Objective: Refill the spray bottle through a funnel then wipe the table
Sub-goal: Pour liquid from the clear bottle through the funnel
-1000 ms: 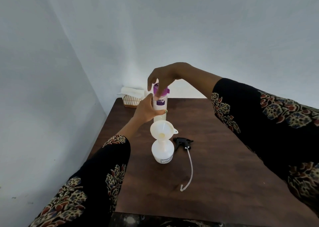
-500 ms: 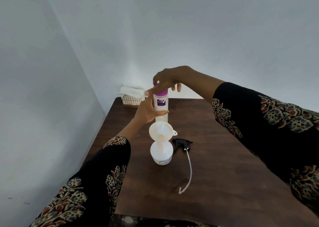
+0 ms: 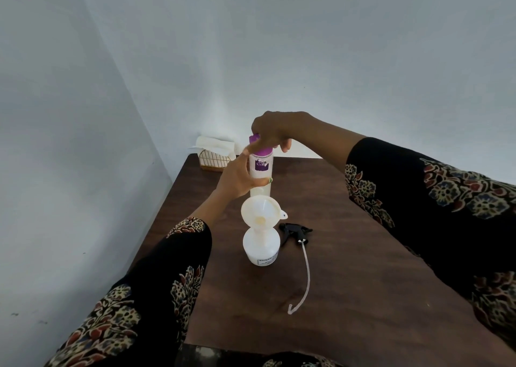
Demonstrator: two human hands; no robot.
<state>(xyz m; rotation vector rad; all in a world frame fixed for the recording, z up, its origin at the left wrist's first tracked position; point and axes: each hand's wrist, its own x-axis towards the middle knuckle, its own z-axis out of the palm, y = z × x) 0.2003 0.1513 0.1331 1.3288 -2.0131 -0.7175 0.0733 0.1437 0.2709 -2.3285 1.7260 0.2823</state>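
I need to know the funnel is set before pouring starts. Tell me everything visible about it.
The funnel is whitish, translucent plastic, with a wide round bowl and a small looped tab on its rim at the right. It stands with its stem in the neck of the white spray bottle on the table, leaning slightly. Neither hand touches it. A faint yellowish tint shows at its throat.

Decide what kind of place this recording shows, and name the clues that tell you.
Probably a plain room in a home: a dark wooden table pushed into a corner of bare white walls, with a wire basket of paper napkins at its far end.
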